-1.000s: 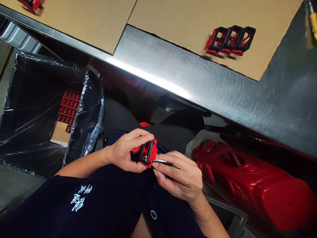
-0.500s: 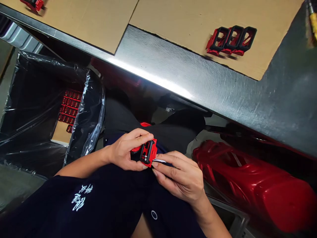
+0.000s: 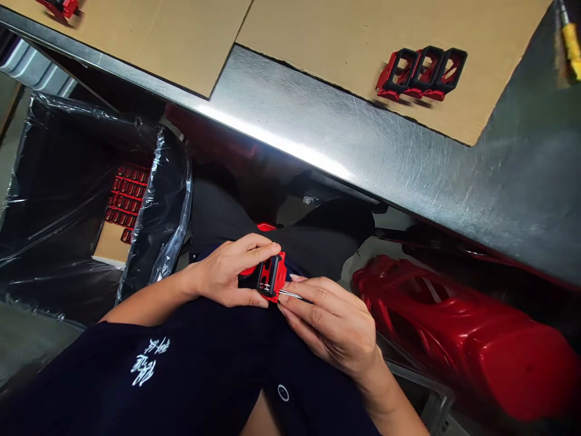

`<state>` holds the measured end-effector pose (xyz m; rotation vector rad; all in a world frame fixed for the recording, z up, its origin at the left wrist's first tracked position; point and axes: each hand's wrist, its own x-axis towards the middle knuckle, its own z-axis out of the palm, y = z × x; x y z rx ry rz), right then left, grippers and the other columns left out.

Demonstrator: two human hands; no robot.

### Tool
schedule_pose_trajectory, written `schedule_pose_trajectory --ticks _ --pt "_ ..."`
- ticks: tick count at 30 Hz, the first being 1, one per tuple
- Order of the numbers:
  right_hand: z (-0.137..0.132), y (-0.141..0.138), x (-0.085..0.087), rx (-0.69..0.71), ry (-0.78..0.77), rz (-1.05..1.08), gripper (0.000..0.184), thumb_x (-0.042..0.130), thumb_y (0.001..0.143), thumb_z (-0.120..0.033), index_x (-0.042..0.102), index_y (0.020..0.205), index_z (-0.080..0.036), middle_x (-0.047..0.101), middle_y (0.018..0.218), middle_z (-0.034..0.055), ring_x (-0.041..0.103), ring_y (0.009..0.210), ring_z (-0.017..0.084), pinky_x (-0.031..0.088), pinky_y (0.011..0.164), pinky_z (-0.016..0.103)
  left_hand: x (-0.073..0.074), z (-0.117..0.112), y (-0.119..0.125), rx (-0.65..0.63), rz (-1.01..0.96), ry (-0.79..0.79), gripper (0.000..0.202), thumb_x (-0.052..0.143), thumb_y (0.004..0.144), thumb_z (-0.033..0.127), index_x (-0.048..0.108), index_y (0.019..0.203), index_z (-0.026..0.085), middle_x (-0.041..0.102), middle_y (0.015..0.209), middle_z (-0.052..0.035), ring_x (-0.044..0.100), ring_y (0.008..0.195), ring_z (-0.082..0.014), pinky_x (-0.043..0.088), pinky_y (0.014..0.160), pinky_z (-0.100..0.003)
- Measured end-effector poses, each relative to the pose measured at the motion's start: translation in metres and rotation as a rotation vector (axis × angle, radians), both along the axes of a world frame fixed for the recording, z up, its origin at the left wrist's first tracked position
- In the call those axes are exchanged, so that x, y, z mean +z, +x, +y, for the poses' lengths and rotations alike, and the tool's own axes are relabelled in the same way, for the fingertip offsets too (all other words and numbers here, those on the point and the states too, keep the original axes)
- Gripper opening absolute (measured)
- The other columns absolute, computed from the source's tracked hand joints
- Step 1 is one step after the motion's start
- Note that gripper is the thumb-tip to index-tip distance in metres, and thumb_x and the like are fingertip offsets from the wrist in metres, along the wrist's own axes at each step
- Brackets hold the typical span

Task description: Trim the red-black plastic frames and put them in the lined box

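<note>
My left hand [image 3: 229, 271] is closed on a small red and black plastic frame part [image 3: 273, 277], thumb on the near edge and fingers on the far edge. The part is held above my lap, its black rimmed opening facing up and to the left. Between the fingers of my right hand [image 3: 338, 321] is a thin silver metal tool [image 3: 291, 293]. Its tip meets the right, red side of the part; the very end is hidden there. A bit of red [image 3: 247, 272] shows behind my left hand.
Three similar parts [image 3: 422, 72] stand on cardboard [image 3: 345, 60] over a metal table [image 3: 290, 115]; another lies far left [image 3: 66, 9]. Rows of parts [image 3: 127, 194] lie in a plastic-lined bin [image 3: 54, 181] at left. A large red shell [image 3: 458, 327] is at right, a yellow-handled tool [image 3: 571, 39] top right.
My right hand has moved very slightly to the right, and the tool is turned a little against the part. The left hand keeps its hold.
</note>
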<state>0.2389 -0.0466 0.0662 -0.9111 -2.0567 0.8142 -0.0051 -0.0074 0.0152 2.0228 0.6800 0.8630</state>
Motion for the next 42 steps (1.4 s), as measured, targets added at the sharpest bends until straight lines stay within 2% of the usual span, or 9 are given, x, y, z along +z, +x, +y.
schedule_pose_trajectory --ticks 9,15,20,25,29,34,37,40,42 --pt "-0.002 -0.008 0.004 -0.026 0.068 -0.066 0.018 0.075 0.086 -0.003 0.072 0.103 -0.011 0.082 0.093 0.0110 0.078 0.081 0.019 0.069 0.083 0.033 -0.004 0.000 0.001 0.039 -0.075 -0.011 0.084 0.075 0.086 0.051 0.038 0.157 0.023 0.060 0.121 -0.0149 0.066 0.108 -0.0249 0.063 0.081 -0.036" --pt "0.015 0.001 0.005 -0.232 0.128 -0.124 0.019 0.074 0.087 -0.007 0.073 0.102 -0.020 0.082 0.091 0.0047 0.079 0.080 0.020 0.067 0.074 0.033 -0.005 -0.001 0.003 0.095 -0.294 -0.116 0.083 0.084 0.080 0.041 0.042 0.150 0.025 0.061 0.129 -0.0168 0.064 0.115 -0.0269 0.060 0.088 -0.040" --pt "0.051 0.015 -0.013 -0.511 0.225 -0.091 0.029 0.086 0.079 -0.013 0.075 0.102 -0.026 0.082 0.098 0.0035 0.076 0.084 0.025 0.062 0.076 0.040 -0.006 -0.005 0.003 0.101 -0.457 -0.218 0.086 0.085 0.079 0.027 0.036 0.149 0.028 0.055 0.142 -0.0156 0.066 0.111 -0.0200 0.059 0.076 -0.025" --pt "0.101 0.027 -0.031 -0.678 0.280 -0.158 0.012 0.083 0.086 -0.023 0.076 0.094 -0.027 0.080 0.097 0.0059 0.074 0.094 0.029 0.058 0.087 0.046 -0.004 -0.008 0.002 0.137 -0.433 -0.203 0.083 0.085 0.079 0.031 0.036 0.147 0.030 0.056 0.141 -0.0165 0.066 0.114 -0.0217 0.060 0.076 -0.026" --pt "0.138 0.041 -0.047 -0.694 0.296 -0.224 0.008 0.080 0.089 -0.031 0.075 0.087 -0.026 0.080 0.089 0.0069 0.072 0.097 0.027 0.054 0.088 0.043 -0.005 -0.010 0.001 0.157 -0.417 -0.195 0.082 0.085 0.079 0.032 0.036 0.145 0.030 0.056 0.141 -0.0171 0.067 0.116 -0.0236 0.060 0.075 -0.025" --pt "0.168 0.057 -0.066 -0.657 0.225 -0.180 0.008 0.078 0.091 -0.031 0.076 0.097 -0.025 0.079 0.101 0.0119 0.066 0.105 0.028 0.048 0.098 0.045 -0.008 -0.014 0.001 0.170 -0.413 -0.204 0.082 0.085 0.079 0.031 0.036 0.144 0.031 0.054 0.146 -0.0187 0.069 0.112 -0.0231 0.059 0.070 -0.025" --pt "0.160 0.051 -0.055 -0.725 0.295 -0.180 0.019 0.084 0.086 -0.031 0.077 0.101 -0.023 0.076 0.117 0.0157 0.062 0.117 0.033 0.045 0.105 0.051 -0.009 -0.016 0.002 0.189 -0.412 -0.167 0.082 0.083 0.080 0.026 0.034 0.145 0.033 0.052 0.149 -0.0189 0.069 0.115 -0.0233 0.060 0.070 -0.025" --pt "0.123 0.027 -0.027 -0.765 0.319 -0.138 0.016 0.081 0.087 -0.026 0.078 0.102 -0.022 0.076 0.117 0.0151 0.066 0.117 0.034 0.048 0.105 0.053 -0.008 -0.015 0.003 0.239 -0.374 -0.045 0.085 0.084 0.078 0.021 0.035 0.147 0.032 0.054 0.149 -0.0184 0.067 0.122 -0.0254 0.063 0.078 -0.030" --pt "0.090 0.006 -0.009 -0.575 0.033 0.003 0.013 0.074 0.091 -0.021 0.078 0.103 -0.024 0.080 0.100 0.0092 0.074 0.094 0.026 0.058 0.089 0.043 -0.008 -0.014 0.003 0.264 -0.329 0.052 0.087 0.084 0.078 0.020 0.035 0.149 0.031 0.055 0.149 -0.0180 0.065 0.126 -0.0256 0.063 0.082 -0.032"
